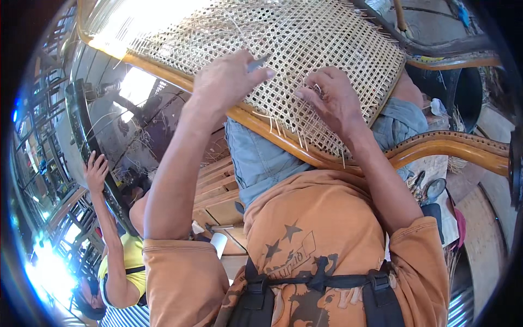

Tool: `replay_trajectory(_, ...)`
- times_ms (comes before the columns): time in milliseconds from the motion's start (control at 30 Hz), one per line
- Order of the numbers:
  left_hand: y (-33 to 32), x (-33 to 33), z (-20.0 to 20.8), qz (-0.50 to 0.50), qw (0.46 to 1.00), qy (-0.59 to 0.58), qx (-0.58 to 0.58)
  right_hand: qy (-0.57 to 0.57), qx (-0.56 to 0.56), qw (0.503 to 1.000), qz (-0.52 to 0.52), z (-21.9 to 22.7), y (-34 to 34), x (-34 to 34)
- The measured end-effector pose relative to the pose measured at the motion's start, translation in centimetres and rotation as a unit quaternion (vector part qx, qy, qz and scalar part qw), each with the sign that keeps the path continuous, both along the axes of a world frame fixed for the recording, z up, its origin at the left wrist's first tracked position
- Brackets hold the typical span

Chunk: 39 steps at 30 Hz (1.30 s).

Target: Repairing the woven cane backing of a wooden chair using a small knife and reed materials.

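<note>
A woven cane panel (348,46) in a varnished wooden chair frame (261,124) lies across my lap, with loose strand ends sticking out along its near edge. Over its left part, my left hand (229,79) is closed around a small flat metal blade (258,62), whose grey tip shows between thumb and forefinger. My right hand (333,101) is at the weave, to the right of it, with fingers curled and thumb pressed in. What those fingers pinch is too small and too hidden to name.
A curved wooden piece with a row of holes (436,145) juts out at right. Behind it stands a dark bucket (468,101). Metal tools (435,189) lie at lower right. At left, another person's hand (96,173) rests on a dark frame (81,122). Wooden slats (215,182) lie below.
</note>
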<state>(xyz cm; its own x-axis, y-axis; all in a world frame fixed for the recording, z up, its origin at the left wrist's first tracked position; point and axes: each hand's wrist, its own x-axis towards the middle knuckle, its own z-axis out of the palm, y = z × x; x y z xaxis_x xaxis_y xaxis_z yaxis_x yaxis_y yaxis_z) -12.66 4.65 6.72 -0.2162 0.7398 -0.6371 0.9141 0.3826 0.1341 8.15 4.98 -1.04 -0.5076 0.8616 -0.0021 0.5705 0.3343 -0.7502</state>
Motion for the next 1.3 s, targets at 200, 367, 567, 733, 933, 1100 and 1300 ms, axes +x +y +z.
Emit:
replay_trajectory(200,0.1,0.5,-1.7,-0.046,0.999,0.020,0.005,-0.010,-0.004,1.000,0.021,-2.3,0.7,1.2)
replay_trajectory(367,0.1,-0.3,-2.4,-0.026,0.999,-0.011,-0.018,0.059,-0.142,0.986,0.069,-3.0,2.9,2.5)
replay_trajectory(567,0.1,-1.4,-2.7,-0.037,0.996,-0.085,-0.007,-0.042,-0.175,0.983,0.026,-1.1,3.6,2.0)
replay_trajectory(733,0.6,-1.8,-1.8,-0.052,0.992,-0.098,-0.055,-0.077,-0.200,0.976,0.033,-0.7,4.0,1.4)
replay_trajectory(933,0.1,-0.6,0.8,-0.015,0.993,0.001,0.119,-0.006,-0.216,0.972,0.092,-1.6,4.6,3.3)
replay_trajectory(1100,-0.4,1.8,-1.3,-0.186,0.977,0.071,0.072,0.046,-0.215,0.964,0.149,-1.1,4.7,4.0)
replay_trajectory(1300,-0.1,1.7,-2.0,-0.178,0.982,0.037,0.048,0.025,-0.252,0.958,0.134,-0.9,5.0,4.5)
